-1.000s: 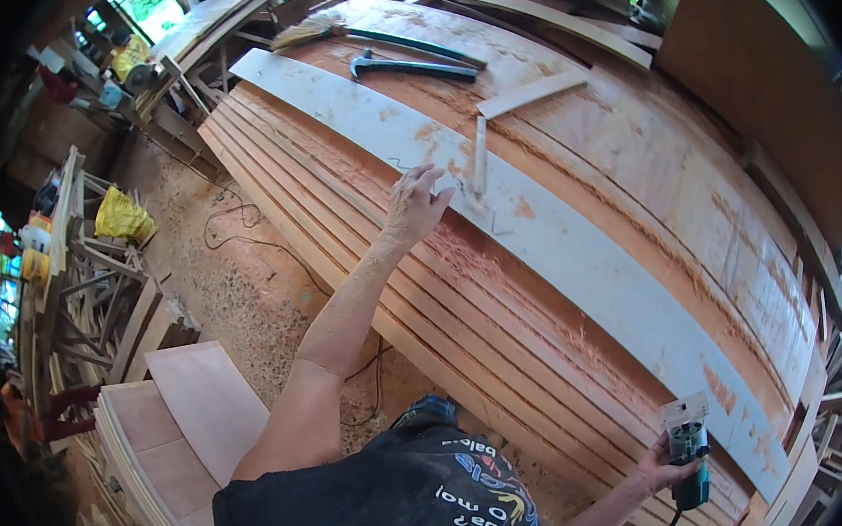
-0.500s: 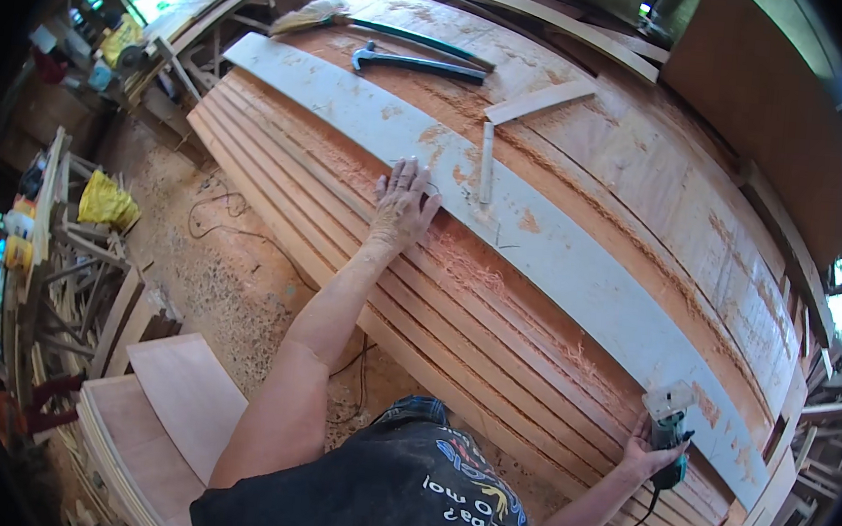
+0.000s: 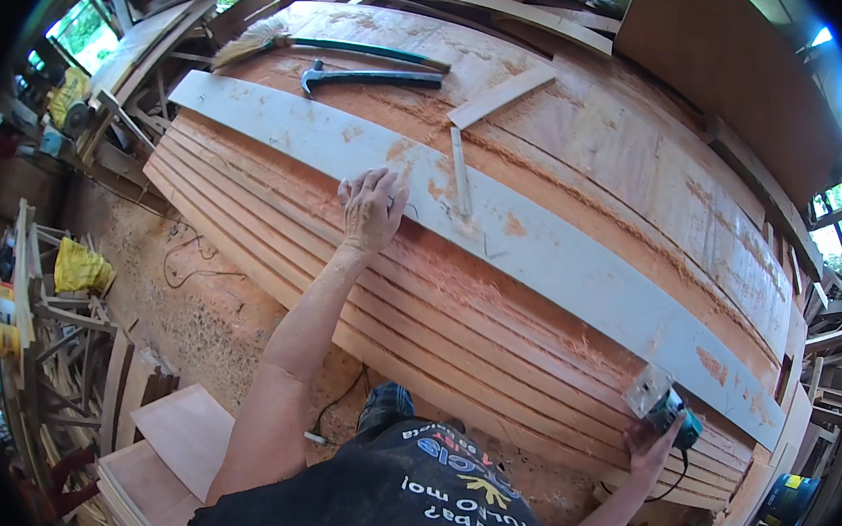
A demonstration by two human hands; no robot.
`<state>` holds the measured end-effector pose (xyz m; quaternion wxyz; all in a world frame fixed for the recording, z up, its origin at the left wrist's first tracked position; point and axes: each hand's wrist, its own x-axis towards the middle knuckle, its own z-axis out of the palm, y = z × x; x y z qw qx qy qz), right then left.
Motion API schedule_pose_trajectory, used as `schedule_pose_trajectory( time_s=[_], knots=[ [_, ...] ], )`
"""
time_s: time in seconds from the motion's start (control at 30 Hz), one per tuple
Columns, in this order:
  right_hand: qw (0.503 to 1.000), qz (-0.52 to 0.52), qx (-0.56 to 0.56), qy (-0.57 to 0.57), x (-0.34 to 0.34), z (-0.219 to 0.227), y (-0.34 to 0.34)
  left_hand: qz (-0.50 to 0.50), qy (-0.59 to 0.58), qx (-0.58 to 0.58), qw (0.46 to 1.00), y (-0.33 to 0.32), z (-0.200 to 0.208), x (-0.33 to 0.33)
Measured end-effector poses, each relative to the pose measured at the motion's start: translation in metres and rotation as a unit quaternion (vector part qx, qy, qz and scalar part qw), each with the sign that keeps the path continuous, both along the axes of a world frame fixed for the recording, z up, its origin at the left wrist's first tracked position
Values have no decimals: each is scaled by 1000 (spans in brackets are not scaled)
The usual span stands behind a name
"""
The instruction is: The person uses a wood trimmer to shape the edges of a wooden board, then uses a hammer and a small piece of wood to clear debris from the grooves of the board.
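Observation:
My right hand (image 3: 652, 447) is closed round the body of a small teal power tool, a trim router (image 3: 677, 424), with a square see-through base plate. It is tilted at the right end of the grooved wooden planks (image 3: 455, 335), beside the long white strip (image 3: 579, 266). A black cord hangs from the tool. My left hand (image 3: 371, 212) is at the strip's near edge, fingers stretched out and slightly bent, holding nothing. Whether its fingertips press on the strip is hard to tell. Pinkish shavings (image 3: 483, 290) lie between strip and planks.
Beyond the strip lie a claw hammer (image 3: 371, 79), a brush with a long green handle (image 3: 250, 44) and two thin wood pieces (image 3: 501, 98). Cut boards (image 3: 170, 441) are stacked at lower left. Scrap timber and a yellow bag (image 3: 82, 267) stand at left; a cable (image 3: 198, 270) crosses the floor.
The whole view has shifted. The trim router in my right hand has tilted, its base plate now turned toward the left. My left hand remains near the strip's edge, fingers slightly more bent.

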<state>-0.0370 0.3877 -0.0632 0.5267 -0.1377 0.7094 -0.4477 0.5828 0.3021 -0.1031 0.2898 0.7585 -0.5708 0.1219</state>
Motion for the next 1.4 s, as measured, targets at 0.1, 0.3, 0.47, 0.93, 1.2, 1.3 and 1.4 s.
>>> schedule_pose_trajectory(
  time_s=[0.1, 0.3, 0.47, 0.93, 1.2, 1.3, 1.4],
  knots=[
    [997, -36, -3, 63, 8, -1, 11, -85, 13, -46, 995, -43, 19, 40],
    [948, -151, -92, 264, 55, 10, 46, -82, -10, -26, 996, -146, 21, 135],
    [911, 42, -169, 373, 121, 31, 54, 14, -34, 135, 990, -192, 4, 210],
    [881, 312, -310, 173, 306, 55, -47, -331, -107, -36, 937, -126, 74, 112],
    [853, 508, -7, -118, 424, 81, -45, -479, -152, 6, 864, -13, 71, 8],
    [866, 464, -55, -180, 420, 57, -33, -405, -87, 29, 910, 6, 76, 30],
    [885, 432, -110, -137, 391, 60, -21, -158, 35, -102, 982, 53, 104, 113]
  ],
)
